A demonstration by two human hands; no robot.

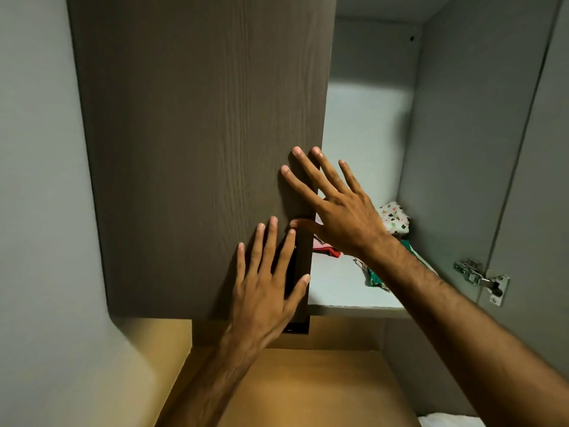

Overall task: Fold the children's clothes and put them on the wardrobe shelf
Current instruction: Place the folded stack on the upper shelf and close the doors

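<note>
A dark brown wardrobe door (197, 143) fills the middle of the view. My left hand (268, 285) lies flat on its lower right part with fingers straight and spread. My right hand (338, 208) reaches across the door's right edge, fingers straight, thumb near the edge. Behind the door the white wardrobe shelf (345, 291) shows folded children's clothes: a white patterned piece (395, 218) at the back right, a red piece (328, 251) near the door edge, and a green patterned piece (377, 277) partly hidden by my right forearm.
The right wardrobe door (529, 180) stands open, with a metal hinge (480, 278) on the grey side wall. A tan surface (308, 389) lies below the shelf. A grey wall (40, 180) is on the left. White cloth (446, 422) peeks in at the bottom edge.
</note>
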